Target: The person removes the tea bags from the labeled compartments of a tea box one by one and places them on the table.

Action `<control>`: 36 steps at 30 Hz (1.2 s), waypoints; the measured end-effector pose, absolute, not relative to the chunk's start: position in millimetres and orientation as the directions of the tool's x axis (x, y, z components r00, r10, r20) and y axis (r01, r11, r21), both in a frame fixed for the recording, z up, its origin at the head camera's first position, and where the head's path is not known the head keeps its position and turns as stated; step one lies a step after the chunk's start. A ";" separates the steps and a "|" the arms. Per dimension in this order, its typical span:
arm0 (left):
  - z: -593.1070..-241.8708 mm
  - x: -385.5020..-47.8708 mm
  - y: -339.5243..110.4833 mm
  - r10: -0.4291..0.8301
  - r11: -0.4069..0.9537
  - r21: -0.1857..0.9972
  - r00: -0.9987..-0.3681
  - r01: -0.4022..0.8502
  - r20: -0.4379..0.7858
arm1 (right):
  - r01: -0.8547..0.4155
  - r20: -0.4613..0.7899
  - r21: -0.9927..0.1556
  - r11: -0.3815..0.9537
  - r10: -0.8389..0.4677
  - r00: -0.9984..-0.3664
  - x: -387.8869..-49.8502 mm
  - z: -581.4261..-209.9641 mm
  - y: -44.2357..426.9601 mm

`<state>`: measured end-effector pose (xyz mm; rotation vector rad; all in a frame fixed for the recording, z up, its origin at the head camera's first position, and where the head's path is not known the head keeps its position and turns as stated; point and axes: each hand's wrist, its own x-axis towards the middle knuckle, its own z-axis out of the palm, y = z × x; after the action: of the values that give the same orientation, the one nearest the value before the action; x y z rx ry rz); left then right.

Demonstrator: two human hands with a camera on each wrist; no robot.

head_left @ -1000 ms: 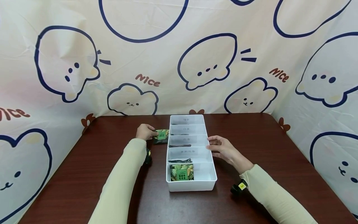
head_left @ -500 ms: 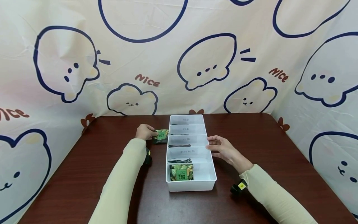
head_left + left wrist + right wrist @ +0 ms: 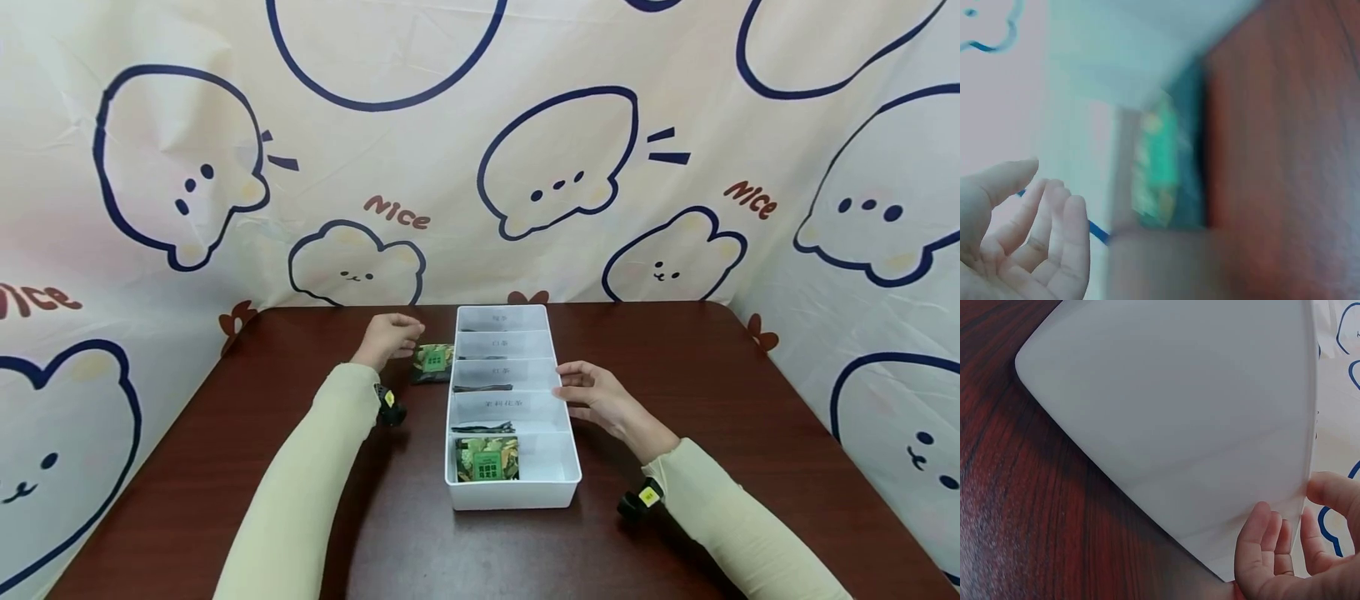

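Note:
A long white divided box (image 3: 501, 496) stands on the table, its compartments running from front to back. Left of it lies a green tea packet (image 3: 433, 358), with a dark packet edge beneath it. My left hand (image 3: 386, 340) hovers just beside and above this packet, fingers loosely bent and holding nothing. The same packet (image 3: 1161, 156) is blurred in the left wrist view. In the box's front compartment stands another green tea packet (image 3: 487, 460). My right hand (image 3: 600, 400) rests against the box's right side; in the right wrist view its thumb touches the rim and its fingertips the outer wall.
Dark thin packet edges (image 3: 483, 428) show in the compartments behind the front one. Printed labels sit on the dividers. The dark brown table (image 3: 285, 433) meets a cartoon-printed cloth (image 3: 450, 183) at the back and sides.
My left hand has let go of the green tea packet on the table and lifted slightly up and left. The right hand and the box stay in place.

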<state>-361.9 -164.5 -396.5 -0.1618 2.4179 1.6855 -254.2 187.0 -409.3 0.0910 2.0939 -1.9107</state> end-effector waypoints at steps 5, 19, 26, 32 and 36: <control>-365.5 -342.7 -158.3 0.104 0.325 0.940 -0.984 -0.107 -0.148 | 0.252 -0.268 -0.961 0.110 -0.160 -0.950 -251.6 -408.0 186.9; -335.4 -245.6 -135.7 0.392 0.315 0.933 -0.919 0.174 0.039 | 0.226 -0.247 -0.965 0.131 -0.176 -0.953 -249.2 -407.2 187.5; -355.8 -214.1 -135.1 0.483 0.366 0.906 -0.875 0.213 0.010 | 0.210 -0.229 -0.971 0.110 -0.198 -0.953 -248.5 -407.9 188.7; -372.8 -200.7 -136.7 0.507 0.459 0.852 -0.862 0.251 -0.019 | 0.243 -0.258 -0.965 0.103 -0.181 -0.949 -250.2 -408.1 187.0; -378.7 -197.0 -135.4 0.514 0.518 0.798 -0.858 0.309 -0.002 | 0.243 -0.261 -0.963 0.118 -0.173 -0.950 -250.2 -408.2 186.7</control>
<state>-197.0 -135.4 -378.7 0.6965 2.5220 1.2549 -250.2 186.7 -408.2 0.0687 2.0927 -1.8995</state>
